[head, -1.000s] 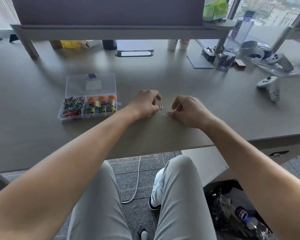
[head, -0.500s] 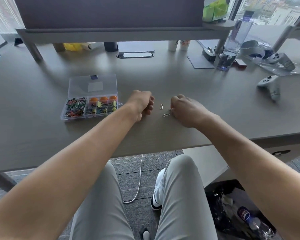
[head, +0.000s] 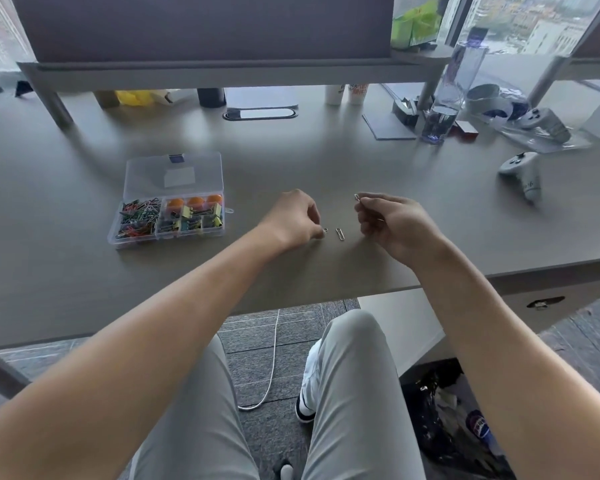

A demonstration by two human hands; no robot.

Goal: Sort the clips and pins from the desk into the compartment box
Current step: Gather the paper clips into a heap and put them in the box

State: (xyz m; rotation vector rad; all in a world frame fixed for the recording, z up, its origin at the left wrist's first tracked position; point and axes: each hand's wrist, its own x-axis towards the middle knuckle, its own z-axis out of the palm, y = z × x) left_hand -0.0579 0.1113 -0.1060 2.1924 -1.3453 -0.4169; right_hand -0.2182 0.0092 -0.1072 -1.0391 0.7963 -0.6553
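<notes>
My right hand (head: 392,221) is raised just off the worktop (head: 84,278), pinching a silver paper clip (head: 356,197) at its fingertips. My left hand (head: 293,218) rests curled on the worktop, fingertips pinching a second clip (head: 325,231). A third clip (head: 340,234) lies loose between my hands, just beside the left one. The compartment box (head: 172,206) sits lid open at nine o'clock of my left hand, holding coloured clips.

Daylit, evenly bright scene.
Light is admitted through the windows (head: 520,26); soft shadows are cast on the desk (head: 291,161); edges are bowed.
</notes>
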